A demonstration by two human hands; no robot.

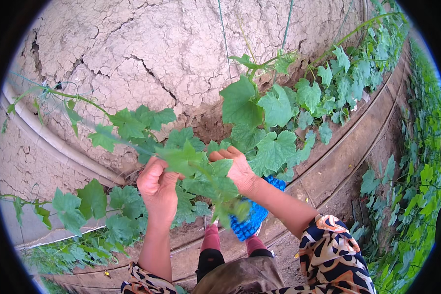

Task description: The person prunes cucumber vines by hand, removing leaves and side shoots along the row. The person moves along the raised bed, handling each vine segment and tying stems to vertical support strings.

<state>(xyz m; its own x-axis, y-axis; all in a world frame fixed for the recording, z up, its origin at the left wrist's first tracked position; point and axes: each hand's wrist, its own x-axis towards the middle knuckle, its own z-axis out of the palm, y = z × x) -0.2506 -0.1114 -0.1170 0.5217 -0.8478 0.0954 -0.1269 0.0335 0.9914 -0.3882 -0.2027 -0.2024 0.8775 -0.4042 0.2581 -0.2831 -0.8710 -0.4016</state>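
Note:
Both hands are raised among the leaves of a climbing vine (275,106) in front of a cracked earthen wall (161,47). My left hand (158,180) has its fingers curled, thumb against them, beside a blurred leafy shoot (205,172); a taut string seems to run to it from the upper left, but what the fingers pinch is unclear. My right hand (237,167) reaches behind leaves, its fingertips partly covered by them, so its grip cannot be told. A bright blue knitted or textured item (250,217) lies below the right forearm, near my feet.
Green strings (225,40) run up the wall. A pale curved pole or pipe (58,137) crosses the left side. More vines trail at left (92,202) and upper right. A boarded or ridged path (338,172) runs under my feet, with dense foliage (419,205) at the right.

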